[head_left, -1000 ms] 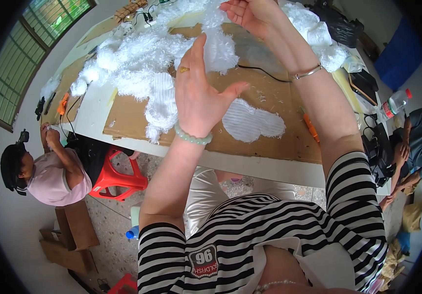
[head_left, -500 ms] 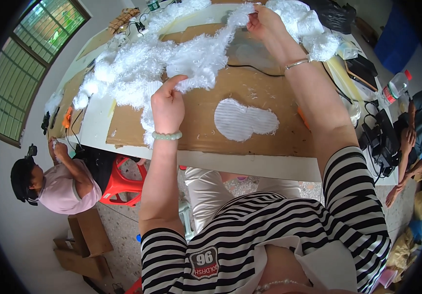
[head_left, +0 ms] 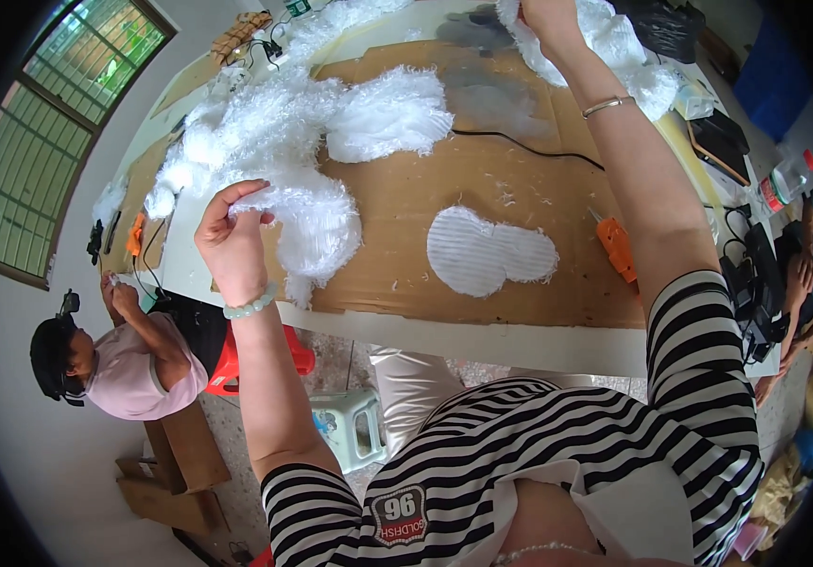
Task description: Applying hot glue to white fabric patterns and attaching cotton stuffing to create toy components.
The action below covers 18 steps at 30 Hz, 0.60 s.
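My left hand (head_left: 236, 236) pinches the edge of a white shaggy fabric piece (head_left: 321, 227), which drapes onto the cardboard. At the top edge my right hand (head_left: 552, 24) is closed on another white shaggy fabric piece (head_left: 522, 42), beside a white fabric pile (head_left: 609, 38); its fingertips are partly cut off by the picture. A white ribbed cutout (head_left: 489, 250), two rounded lobes joined by a narrower waist, lies flat between my arms. Beyond my left hand, a folded shaggy piece (head_left: 387, 113) rests against a large white fluffy heap (head_left: 255, 118).
Cardboard (head_left: 406, 274) covers much of the white table, crossed by a black cable (head_left: 529, 149). An orange tool (head_left: 617, 248) lies by my right forearm. A bottle (head_left: 786, 181) and black devices (head_left: 751, 274) sit right. Another person (head_left: 132, 364) sits left; a stool (head_left: 354, 425) stands below.
My left hand has moved left and lifted a fabric edge. My right hand has gone up and right to the pile with its piece. The stretched strip between the hands has gone.
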Motion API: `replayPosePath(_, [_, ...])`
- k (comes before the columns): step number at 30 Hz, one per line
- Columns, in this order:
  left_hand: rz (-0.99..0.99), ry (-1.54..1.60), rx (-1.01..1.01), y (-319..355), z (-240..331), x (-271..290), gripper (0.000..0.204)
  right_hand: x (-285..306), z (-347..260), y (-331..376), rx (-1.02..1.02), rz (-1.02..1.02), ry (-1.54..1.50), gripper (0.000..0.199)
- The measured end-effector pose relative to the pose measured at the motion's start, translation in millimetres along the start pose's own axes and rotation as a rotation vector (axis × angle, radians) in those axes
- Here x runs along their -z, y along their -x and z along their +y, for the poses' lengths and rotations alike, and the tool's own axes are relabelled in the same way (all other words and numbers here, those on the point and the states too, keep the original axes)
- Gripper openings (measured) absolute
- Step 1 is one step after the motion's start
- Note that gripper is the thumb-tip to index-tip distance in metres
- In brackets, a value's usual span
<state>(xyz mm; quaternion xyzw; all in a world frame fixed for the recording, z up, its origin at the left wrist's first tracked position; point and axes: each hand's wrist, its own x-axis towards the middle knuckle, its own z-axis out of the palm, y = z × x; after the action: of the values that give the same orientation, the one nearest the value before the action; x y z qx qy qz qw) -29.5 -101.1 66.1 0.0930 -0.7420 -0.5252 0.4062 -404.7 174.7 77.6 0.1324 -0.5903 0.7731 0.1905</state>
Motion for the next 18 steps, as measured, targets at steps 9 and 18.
replayPosePath(9, [-0.093,0.383,0.088,-29.0,6.3,-21.3,0.024,-129.1,-33.6,86.7,0.062,-1.312,0.950,0.053])
replayPosePath(18, [-0.364,0.410,0.025,-74.7,28.7,-97.9,0.031,-83.6,-59.1,99.0,-0.201,-1.114,0.268,0.035])
